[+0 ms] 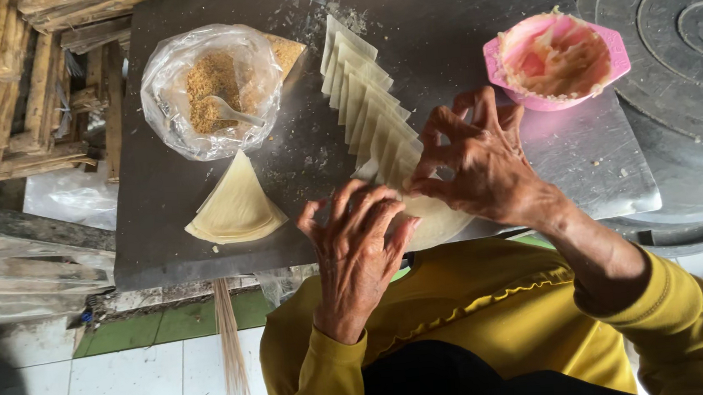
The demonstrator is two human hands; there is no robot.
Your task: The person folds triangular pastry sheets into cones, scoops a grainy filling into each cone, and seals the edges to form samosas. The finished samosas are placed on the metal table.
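A pale wrapper sheet (441,220) lies at the near edge of the dark metal tray (222,149). My right hand (482,162) pinches its top edge between thumb and forefinger. My left hand (359,239) rests on the sheet's left side with fingers curled over it. Just beyond my hands runs an overlapping row of folded wrappers (365,104). A stack of wedge-shaped wrapper sheets (237,206) lies to the left.
A clear plastic bag of brown crumbly filling (209,87) holds a white spoon (232,112). A pink bowl with pale paste (556,58) stands at the tray's right. A large dark round lid (682,46) lies at far right. Wooden slats (16,82) are stacked left.
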